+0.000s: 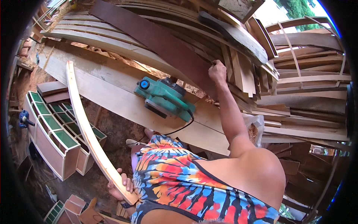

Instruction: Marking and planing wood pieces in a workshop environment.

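My left hand point(121, 186), low in the view, is closed around the near end of a long pale wooden strip point(84, 119). The strip slants up and away to the left, its far end over the edge of the workbench plank. My right arm reaches forward, and my right hand point(217, 71) is closed beside a dark reddish-brown board point(149, 37) on the wood stack. What its fingers hold, if anything, I cannot make out. Between my hands a green electric planer point(164, 98) rests on the wide plank point(112, 93), its black cord hanging toward me.
Stacked boards point(100, 39) line the far side, and more lumber point(309, 78) fills racks at the right. Left of the strip stand wooden frames with green mesh panels point(52, 121). A clear plastic bag point(255, 128) with shavings sits by my right arm.
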Motion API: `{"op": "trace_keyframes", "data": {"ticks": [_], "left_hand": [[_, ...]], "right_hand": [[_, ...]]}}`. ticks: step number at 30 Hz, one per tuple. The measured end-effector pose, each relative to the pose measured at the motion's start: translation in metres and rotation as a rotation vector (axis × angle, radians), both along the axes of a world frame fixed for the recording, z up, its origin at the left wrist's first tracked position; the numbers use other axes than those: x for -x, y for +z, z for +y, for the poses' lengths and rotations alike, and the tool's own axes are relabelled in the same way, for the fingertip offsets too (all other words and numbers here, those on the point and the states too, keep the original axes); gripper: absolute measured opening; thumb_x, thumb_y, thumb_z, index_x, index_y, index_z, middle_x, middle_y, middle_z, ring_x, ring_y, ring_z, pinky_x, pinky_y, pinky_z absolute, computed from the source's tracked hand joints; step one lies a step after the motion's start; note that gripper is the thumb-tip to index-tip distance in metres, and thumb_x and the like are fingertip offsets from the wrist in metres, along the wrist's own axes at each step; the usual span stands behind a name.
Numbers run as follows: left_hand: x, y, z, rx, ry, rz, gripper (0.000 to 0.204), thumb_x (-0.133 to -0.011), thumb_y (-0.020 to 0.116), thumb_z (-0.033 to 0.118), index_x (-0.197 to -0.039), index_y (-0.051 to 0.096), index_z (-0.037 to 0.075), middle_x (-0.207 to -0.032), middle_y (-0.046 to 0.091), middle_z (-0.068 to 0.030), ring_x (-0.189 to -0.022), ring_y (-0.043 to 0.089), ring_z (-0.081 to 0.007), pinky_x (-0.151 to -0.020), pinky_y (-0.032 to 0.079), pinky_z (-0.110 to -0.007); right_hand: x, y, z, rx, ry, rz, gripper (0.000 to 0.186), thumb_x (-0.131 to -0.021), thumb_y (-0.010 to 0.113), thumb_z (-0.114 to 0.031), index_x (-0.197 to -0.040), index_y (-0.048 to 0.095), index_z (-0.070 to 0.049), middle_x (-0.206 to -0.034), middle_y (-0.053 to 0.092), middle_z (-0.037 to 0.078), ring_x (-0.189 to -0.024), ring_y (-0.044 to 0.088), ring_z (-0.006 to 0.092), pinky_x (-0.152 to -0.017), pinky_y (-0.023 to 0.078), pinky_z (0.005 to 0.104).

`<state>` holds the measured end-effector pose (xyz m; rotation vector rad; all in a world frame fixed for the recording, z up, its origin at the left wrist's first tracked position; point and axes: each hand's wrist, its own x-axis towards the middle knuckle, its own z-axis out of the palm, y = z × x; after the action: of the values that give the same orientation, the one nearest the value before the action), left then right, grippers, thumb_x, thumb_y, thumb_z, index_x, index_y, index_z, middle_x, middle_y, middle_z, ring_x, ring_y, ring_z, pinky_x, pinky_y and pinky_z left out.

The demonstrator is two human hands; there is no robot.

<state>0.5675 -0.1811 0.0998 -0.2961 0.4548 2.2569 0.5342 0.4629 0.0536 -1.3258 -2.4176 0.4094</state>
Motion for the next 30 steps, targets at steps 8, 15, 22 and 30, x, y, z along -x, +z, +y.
{"op": "trace_keyframes", "data": {"ticks": [8, 15, 22, 30], "left_hand": [[-0.01, 0.003, 0.008, 0.179, 0.114, 0.042, 0.073, -0.093, 0.057, 0.042, -0.144, 0.039, -0.007, -0.102, 0.059, -0.018, -0.075, 0.058, -0.0232, -0.056, 0.053, -0.037], [-0.007, 0.026, 0.009, 0.47, 0.022, -0.056, 0.049, -0.088, 0.068, 0.022, -0.13, 0.054, 0.002, -0.08, 0.058, -0.007, -0.061, 0.056, -0.0178, -0.055, 0.049, -0.034], [-0.017, 0.021, 0.009, 1.005, 0.119, 0.249, 0.037, -0.079, 0.08, 0.017, -0.106, 0.062, -0.001, -0.092, 0.066, -0.0035, -0.083, 0.064, -0.0106, -0.074, 0.052, -0.025], [-0.079, -0.001, 0.017, 1.323, 0.443, 0.241, 0.07, -0.078, 0.083, 0.036, -0.128, 0.057, -0.005, -0.119, 0.064, -0.0179, -0.113, 0.06, -0.0254, -0.1, 0.048, -0.038]], "right_hand": [[0.049, -0.108, 0.136, -0.055, 0.14, -0.263, 0.042, -0.088, 0.066, -0.028, -0.119, 0.066, 0.001, -0.116, 0.068, 0.026, -0.111, 0.066, 0.0415, -0.094, 0.054, 0.0467], [0.088, -0.141, 0.171, -0.053, 0.223, -0.137, 0.051, -0.093, 0.063, -0.033, -0.129, 0.062, 0.003, -0.13, 0.063, 0.026, -0.117, 0.063, 0.0392, -0.097, 0.051, 0.047], [0.093, -0.067, 0.061, 0.034, 0.325, -0.151, 0.051, -0.094, 0.064, -0.033, -0.129, 0.061, 0.006, -0.129, 0.064, 0.026, -0.116, 0.063, 0.0384, -0.098, 0.051, 0.0453], [0.13, 0.041, -0.091, 0.17, 1.022, -0.15, 0.052, -0.096, 0.064, -0.032, -0.128, 0.06, 0.009, -0.128, 0.065, 0.025, -0.114, 0.063, 0.0375, -0.099, 0.05, 0.0435]]}}
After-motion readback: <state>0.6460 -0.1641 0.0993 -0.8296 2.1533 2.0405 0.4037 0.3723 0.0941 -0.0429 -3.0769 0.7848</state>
